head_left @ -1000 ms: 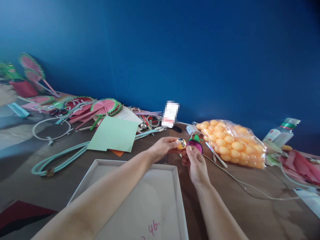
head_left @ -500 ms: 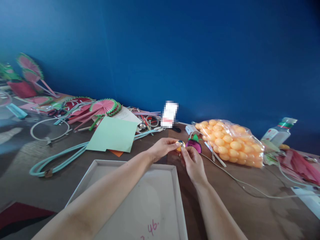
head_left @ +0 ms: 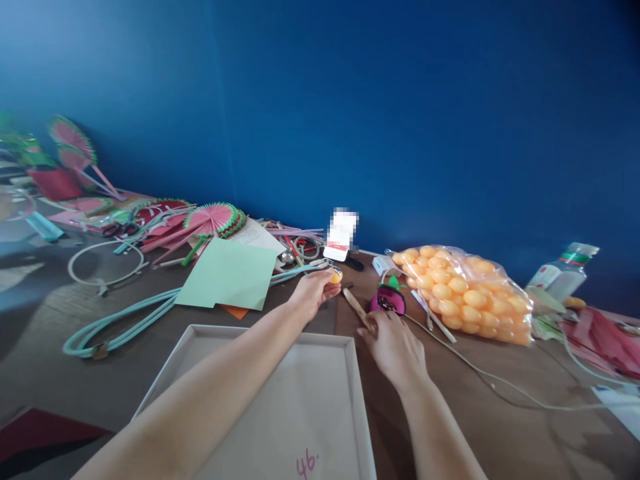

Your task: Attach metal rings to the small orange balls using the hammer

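My left hand [head_left: 313, 293] is closed in a pinch on a small round yellow ball [head_left: 335, 275] with a shiny silver part, held above the table. My right hand [head_left: 397, 347] lies lower and further right. Its fingers are closed round the near end of a slim brown wooden stick [head_left: 356, 308] with a dark far tip. Just beyond these fingers sits a small purple pouch [head_left: 391, 300] with a green top; small dark things show in its opening. A shallow white box lid [head_left: 270, 400] with handwritten marks lies under my left forearm.
A clear bag of orange balls [head_left: 463, 290] and a bottle [head_left: 565, 267] stand to the right, with a white cable [head_left: 493, 380] before them. Leftward lie a green paper sheet [head_left: 227, 273], pale blue tubing [head_left: 120, 319] and paper fans [head_left: 215, 220]. A blue wall [head_left: 350, 113] rises behind.
My hands have parted. My left hand has moved a little left with the yellow ball. My right hand has left the ball, moved down and right, and now grips the stick.
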Available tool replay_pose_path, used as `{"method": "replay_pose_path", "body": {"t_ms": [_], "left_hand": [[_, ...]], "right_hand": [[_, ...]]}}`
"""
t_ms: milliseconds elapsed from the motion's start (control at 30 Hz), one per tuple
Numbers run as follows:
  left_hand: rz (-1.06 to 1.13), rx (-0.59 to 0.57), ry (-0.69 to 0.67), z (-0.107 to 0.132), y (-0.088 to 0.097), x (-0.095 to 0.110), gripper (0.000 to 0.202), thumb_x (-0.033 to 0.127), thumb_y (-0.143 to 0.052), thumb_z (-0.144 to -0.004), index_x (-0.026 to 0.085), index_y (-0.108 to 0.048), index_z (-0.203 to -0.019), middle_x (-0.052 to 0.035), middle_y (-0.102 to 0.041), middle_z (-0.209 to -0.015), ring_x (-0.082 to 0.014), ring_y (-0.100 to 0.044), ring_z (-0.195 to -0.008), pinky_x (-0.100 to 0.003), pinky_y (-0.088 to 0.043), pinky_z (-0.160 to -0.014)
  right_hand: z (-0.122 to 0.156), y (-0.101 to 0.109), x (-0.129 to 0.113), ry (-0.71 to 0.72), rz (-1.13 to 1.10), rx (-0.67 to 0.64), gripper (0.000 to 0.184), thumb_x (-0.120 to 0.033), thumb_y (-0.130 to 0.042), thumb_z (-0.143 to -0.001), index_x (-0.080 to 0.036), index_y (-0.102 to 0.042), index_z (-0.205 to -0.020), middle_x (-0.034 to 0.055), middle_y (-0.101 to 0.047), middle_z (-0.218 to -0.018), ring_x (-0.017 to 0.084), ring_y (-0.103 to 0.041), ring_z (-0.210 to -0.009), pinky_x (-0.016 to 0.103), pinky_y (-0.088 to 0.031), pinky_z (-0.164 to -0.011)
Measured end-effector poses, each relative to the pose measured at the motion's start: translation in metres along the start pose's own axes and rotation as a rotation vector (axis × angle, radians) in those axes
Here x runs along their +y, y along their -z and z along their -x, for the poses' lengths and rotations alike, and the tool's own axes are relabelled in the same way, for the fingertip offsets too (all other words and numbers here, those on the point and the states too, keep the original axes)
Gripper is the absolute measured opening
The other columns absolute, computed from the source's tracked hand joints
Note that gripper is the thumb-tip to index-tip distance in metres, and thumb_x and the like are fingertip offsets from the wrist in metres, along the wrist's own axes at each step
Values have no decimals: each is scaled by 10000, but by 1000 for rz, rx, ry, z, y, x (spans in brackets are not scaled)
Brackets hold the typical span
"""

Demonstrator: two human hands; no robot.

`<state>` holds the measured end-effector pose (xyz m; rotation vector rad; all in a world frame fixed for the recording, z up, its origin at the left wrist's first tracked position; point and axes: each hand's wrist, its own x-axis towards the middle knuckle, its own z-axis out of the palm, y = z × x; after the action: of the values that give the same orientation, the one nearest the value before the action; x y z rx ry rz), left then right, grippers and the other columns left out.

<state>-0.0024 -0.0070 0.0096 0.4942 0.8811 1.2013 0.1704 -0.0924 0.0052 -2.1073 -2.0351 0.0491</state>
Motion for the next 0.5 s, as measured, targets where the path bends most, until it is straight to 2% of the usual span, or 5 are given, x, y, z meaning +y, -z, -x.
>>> {"method": "replay_pose_path", "body": {"t_ms": [167,300,500], "left_hand": [[8,16,15,0,0,-4,143,215,-641,-781,99,-602,-855,-80,-662,-761,-101,-628,-630,-243,-538,-681],[53,42,-19,-2,0,-3,115,200,-601,-810,94,-596,-855,-84,-657,-768,-102,-626,-625,-243,-539,-663],[131,108,-94,-5,0,0,111,200,-577,-830,91,-580,-850,-71,-633,-742,-90,-613,-611,-222,-528,-635]], "right_hand": [[2,0,-7,-66,103,-92,267,-310,-542,-829,-243,-564,-1087,126,-614,-1051,302,-607,-927,356,-399,-653],[1,1,-8,-89,132,-155,278,-282,-483,-851,-204,-552,-1108,130,-625,-993,295,-617,-909,363,-416,-679],[0,-5,-10,-42,95,-85,303,-259,-414,-864,-157,-578,-1097,147,-611,-1026,268,-606,-925,352,-416,-762]]}}
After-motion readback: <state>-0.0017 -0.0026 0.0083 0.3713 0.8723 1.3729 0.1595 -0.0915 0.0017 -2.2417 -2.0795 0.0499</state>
